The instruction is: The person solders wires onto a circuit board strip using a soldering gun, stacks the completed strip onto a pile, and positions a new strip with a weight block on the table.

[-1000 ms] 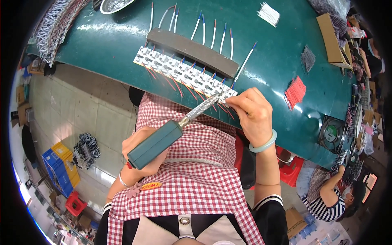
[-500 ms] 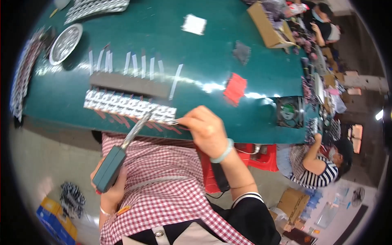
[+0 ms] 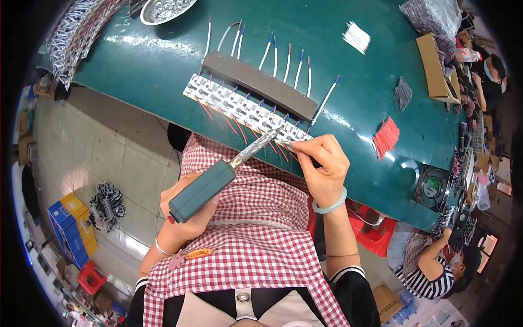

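While the left hand (image 3: 182, 210) grips a soldering iron (image 3: 218, 177), right-hand fingers (image 3: 308, 150) pinch a red wire (image 3: 291, 154) at the circuit strip (image 3: 245, 109).

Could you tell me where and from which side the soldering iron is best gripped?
Probably by the thick teal handle, from its rear end, on the side away from the table, as the left hand does. The bare metal shaft points toward the strip of small boards and is best left untouched.
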The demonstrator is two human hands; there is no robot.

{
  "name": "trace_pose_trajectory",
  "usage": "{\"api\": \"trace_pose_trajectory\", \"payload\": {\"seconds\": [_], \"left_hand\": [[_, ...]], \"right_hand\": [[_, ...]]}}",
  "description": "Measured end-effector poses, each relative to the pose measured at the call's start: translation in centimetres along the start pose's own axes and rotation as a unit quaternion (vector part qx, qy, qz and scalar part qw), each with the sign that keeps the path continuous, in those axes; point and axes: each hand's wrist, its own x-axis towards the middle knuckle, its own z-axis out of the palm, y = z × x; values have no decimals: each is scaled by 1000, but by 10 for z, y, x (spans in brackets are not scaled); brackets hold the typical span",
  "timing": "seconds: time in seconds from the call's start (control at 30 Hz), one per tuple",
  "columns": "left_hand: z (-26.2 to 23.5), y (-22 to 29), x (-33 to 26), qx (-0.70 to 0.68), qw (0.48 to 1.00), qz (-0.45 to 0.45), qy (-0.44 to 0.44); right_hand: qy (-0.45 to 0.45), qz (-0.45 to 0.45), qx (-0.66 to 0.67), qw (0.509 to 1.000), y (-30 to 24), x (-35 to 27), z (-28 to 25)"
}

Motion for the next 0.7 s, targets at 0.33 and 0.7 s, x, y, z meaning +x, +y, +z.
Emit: {"api": "trace_pose_trajectory", "payload": {"seconds": [0.33, 0.7], "left_hand": [[3, 2, 6, -6, 1000, 19, -14], [5, 3, 6, -34, 999, -13, -29]], "right_hand": [[-26, -12, -49, 998, -2, 2, -5], [-33, -48, -85, 995, -5, 4, -2]]}}
